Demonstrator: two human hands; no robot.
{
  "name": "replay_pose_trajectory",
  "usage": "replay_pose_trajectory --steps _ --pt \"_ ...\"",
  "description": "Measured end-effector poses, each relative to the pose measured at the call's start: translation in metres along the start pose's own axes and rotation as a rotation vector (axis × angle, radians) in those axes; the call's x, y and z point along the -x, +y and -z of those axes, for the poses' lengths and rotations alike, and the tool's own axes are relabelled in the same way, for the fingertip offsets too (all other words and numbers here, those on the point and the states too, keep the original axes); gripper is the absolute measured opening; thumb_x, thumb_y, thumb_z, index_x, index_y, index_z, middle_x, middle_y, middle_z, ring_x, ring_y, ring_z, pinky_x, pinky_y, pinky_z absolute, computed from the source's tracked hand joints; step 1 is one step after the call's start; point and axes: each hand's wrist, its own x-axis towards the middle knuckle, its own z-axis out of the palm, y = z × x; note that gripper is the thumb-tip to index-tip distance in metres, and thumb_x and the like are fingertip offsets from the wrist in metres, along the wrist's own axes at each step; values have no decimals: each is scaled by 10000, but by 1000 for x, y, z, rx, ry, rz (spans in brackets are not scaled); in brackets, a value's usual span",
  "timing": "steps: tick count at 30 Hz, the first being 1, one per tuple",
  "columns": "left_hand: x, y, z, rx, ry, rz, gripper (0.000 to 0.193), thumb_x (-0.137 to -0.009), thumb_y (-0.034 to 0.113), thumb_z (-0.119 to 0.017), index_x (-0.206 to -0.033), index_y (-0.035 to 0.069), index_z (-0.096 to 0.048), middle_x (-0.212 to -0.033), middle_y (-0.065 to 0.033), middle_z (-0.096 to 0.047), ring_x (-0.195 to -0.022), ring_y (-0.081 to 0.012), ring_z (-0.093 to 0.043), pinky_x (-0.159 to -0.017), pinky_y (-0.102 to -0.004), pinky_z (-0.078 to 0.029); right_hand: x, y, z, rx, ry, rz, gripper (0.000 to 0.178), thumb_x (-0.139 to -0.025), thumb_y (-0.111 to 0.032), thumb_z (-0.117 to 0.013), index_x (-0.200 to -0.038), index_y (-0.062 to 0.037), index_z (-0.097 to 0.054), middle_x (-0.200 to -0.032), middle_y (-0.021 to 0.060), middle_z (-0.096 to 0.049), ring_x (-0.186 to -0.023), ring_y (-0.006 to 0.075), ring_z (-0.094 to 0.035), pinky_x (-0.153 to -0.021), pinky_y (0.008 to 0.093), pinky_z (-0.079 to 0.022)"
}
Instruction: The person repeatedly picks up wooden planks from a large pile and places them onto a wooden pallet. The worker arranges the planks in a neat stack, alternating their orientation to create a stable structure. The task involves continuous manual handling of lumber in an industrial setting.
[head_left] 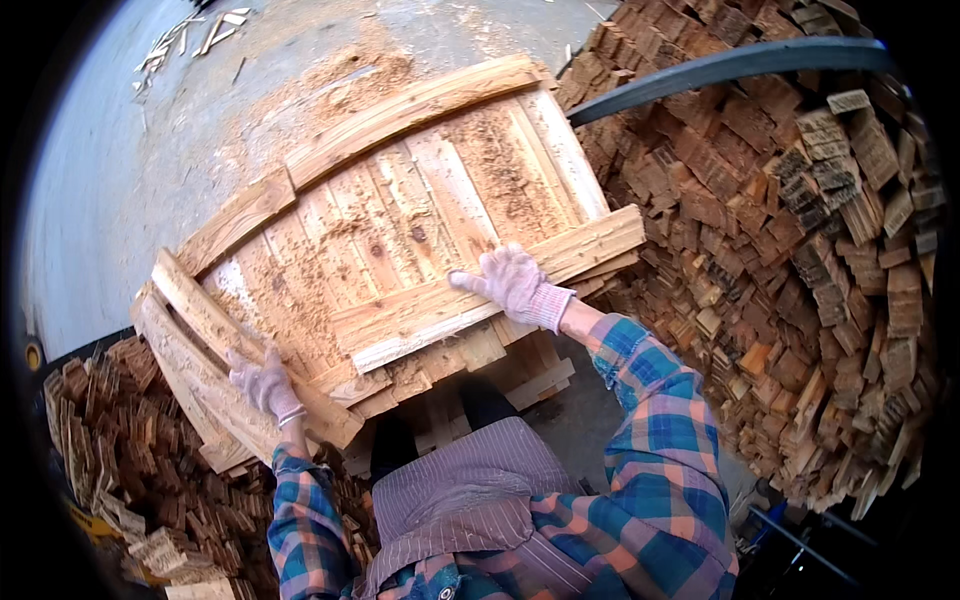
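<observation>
A low platform of wooden slats (420,190), strewn with sawdust, lies in front of me. My right hand (520,285), in a pale knit glove, is closed over a thick board (590,245) along the near side, its thumb pointing left. At the left end my left hand (265,385), gloved too, grips one of several long planks (210,310) stacked at a slant there. Its fingertips are partly hidden against the wood. Another board (400,115) runs along the far edge, with a shorter piece (235,220) beside it.
Cut wood pieces pile high on the right (730,200), with a curved grey bar (730,70) across them. A second heap (150,460) lies at lower left. Thin scraps (195,40) and sawdust (340,75) lie on the concrete floor beyond.
</observation>
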Motion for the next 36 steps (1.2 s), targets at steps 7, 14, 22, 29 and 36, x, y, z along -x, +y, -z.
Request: replay_pose_trajectory --steps 7,14,22,29,36 --pt "-18 26 47 96 -435 396 855 -723 503 -631 -1406 120 -288 -1281 -282 -352 -1073 -381 -491 -839 -434 -472 18 -15 17 -148 191 -5 885 -563 -84 -714 -1365 -212 -363 -1124 147 -455 -1040 335 -459 -936 443 -367" --pt "8 6 25 310 -381 413 839 -778 557 -579 -1410 93 -281 -1321 -309 -358 -1123 -394 -484 -840 -442 -479 -43 5 78 -403 419 -360 966 -643 -245 -748 -1450 -168 -223 -1180 183 -486 -1066 362 -497 -913 439 -435" --pt "-2 -166 48 1094 -208 778 807 -723 264 -779 -1355 -9 -358 -1315 -210 -457 -1222 -280 -447 -994 -350 -394 -172 -172 108 -1007 334 -225 894 -735 -317 -737 -1442 -113 -229 -1313 272 -440 -1157 339 -512 -950 404 -451" --pt "-30 -169 -28 1584 -503 872 829 -787 106 -692 -1425 42 -167 -1169 -331 -487 -1064 -329 -547 -839 -374 -500 -244 -312 104 -1393 338 -129 738 -755 -112 -688 -1389 -7 -324 -1301 198 -489 -1107 236 -538 -903 298 -450" --pt "-45 -160 -51 2201 -610 988 454 -963 164 -322 -1305 -119 -228 -859 -326 -561 -548 -223 -505 -533 -253 -457 -154 -182 104 -575 527 -471 682 -785 -118 -668 -1382 -25 -350 -1168 202 -584 -950 252 -617 -806 317 -510"
